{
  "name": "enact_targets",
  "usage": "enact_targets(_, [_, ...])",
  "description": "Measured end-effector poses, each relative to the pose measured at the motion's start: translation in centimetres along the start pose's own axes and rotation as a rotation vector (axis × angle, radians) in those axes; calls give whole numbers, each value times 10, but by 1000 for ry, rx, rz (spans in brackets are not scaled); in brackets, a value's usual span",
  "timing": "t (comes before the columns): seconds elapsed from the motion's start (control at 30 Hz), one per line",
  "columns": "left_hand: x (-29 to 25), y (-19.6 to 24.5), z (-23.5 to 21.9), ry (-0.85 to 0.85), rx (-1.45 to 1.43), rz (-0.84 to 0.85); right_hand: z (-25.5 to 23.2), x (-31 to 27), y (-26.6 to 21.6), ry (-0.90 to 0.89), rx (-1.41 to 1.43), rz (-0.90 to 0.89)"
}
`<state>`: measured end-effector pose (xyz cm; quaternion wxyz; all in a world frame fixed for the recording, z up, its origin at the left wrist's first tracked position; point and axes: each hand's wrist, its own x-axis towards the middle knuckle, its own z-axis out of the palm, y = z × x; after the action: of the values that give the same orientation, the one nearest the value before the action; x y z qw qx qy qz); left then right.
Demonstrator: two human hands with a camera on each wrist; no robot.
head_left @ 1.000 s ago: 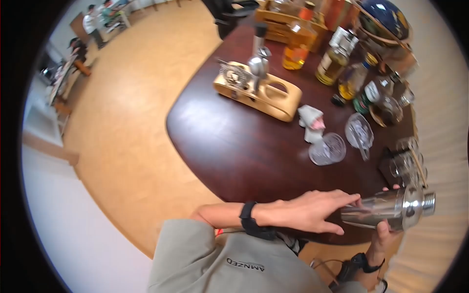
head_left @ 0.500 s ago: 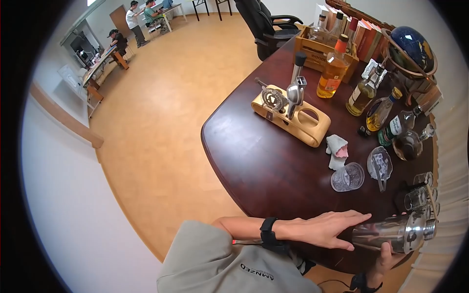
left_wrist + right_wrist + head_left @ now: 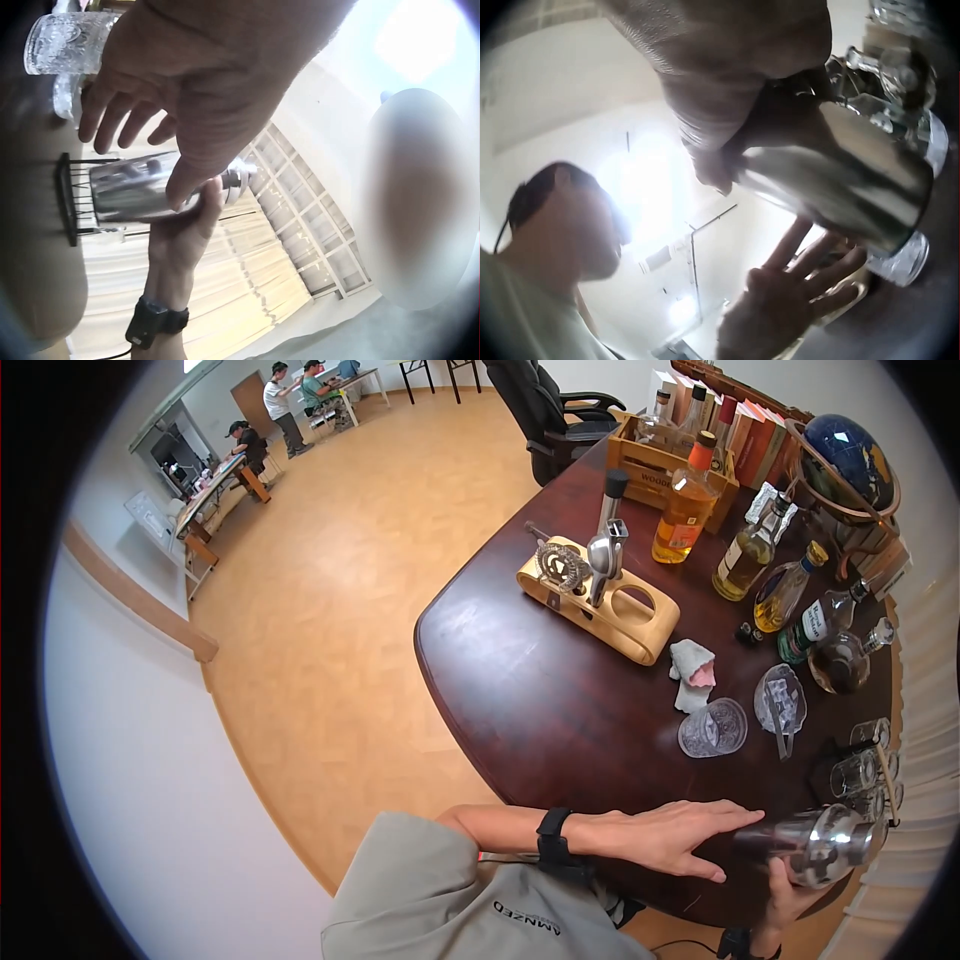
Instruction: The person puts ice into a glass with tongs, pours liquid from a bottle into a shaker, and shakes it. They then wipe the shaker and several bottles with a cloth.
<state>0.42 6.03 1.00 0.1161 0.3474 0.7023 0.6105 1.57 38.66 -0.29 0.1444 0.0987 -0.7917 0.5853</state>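
Note:
My right hand grips a shiny metal cocktail shaker by its side, the capped top pointing toward the right. The shaker is above the table's near right corner, its base blurred in the head view. My left hand holds nothing; its fingers are extended and the thumb stands apart, close to the shaker's base. In the left wrist view the left hand overlaps part of the shaker. From the right wrist, the shaker's smooth body slants down toward the table, with the left hand's spread fingers behind it.
A rack of small glasses stands beside the shaker. Farther off are a clear glass, an ice bowl with tongs, a cloth, a wooden bar-tool stand and several bottles. A globe stands at the back.
The head view has swung left, then nearly settled. Over the last half second the shaker has shifted and turned a little in the right hand's grip, while the left hand has barely moved.

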Motion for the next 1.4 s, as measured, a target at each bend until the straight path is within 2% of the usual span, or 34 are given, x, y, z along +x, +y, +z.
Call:
enact_targets(0.03, [0,1,-1,1,-2,-1,18,5,-16,45,212,-34])
enact_targets(0.07, [1,2,-2,-5,-5,-6,14,5,-12,44,211,-33])
enact_targets(0.13, [0,2,-2,-13,-16,-12,0,2,-2,73,-184,-40])
enact_targets(0.17, [0,2,-3,-9,-12,-17,5,3,-18,42,-240,51])
enact_targets(0.2, [-1,2,-4,-2,-8,-22,17,5,-30,40,-244,51])
enact_targets(0.27, [-2,0,-5,11,5,-8,36,7,-45,133,117,88])
enact_targets(0.3, [-2,-1,-4,16,11,4,4,0,-14,52,-156,-14])
enact_targets(0.33, [-2,0,-5,32,14,15,7,-4,-18,113,-95,214])
enact_targets(0.4, [-3,0,-6,52,59,18,15,-3,-20,154,45,53])
enact_targets(0.47, [-2,1,-7,66,62,23,12,-1,-29,94,-193,131])
enact_targets(0.53, [-2,1,-5,67,91,12,6,-3,-35,27,-176,111])
enact_targets(0.6, [-1,2,-6,57,82,-2,24,6,-54,113,95,73])
enact_targets(0.67, [0,7,-7,44,120,-31,30,8,-64,201,-202,2])
enact_targets(0.7, [0,5,-7,50,107,-13,6,3,-54,63,-157,125])
enact_targets(0.73, [0,3,-5,62,98,5,29,18,-67,158,138,-44])
enact_targets(0.8, [1,1,-2,63,98,45,8,12,-60,87,-31,97])
enact_targets(0.87, [0,8,-6,36,78,-60,9,11,-68,64,-210,205])
enact_targets(0.9, [0,1,-1,66,122,-3,5,14,-56,49,61,64])
enact_targets(0.93, [0,0,-1,62,113,5,11,18,-58,65,332,79])
enact_targets(1.0, [-1,0,-2,64,134,9,20,15,-64,121,145,52])
enact_targets(1.03, [-1,4,-3,63,131,12,17,15,-63,123,141,51])
enact_targets(1.1, [0,12,-7,4,110,-99,10,19,-58,86,6,-24])
enact_targets(1.3, [-1,0,-3,56,137,-11,11,14,-60,147,-63,-1])
enact_targets(1.33, [-1,2,-5,58,138,-12,15,13,-63,185,-47,16])
enact_targets(1.4, [-1,7,-8,6,111,-69,11,12,-61,142,-105,-3])
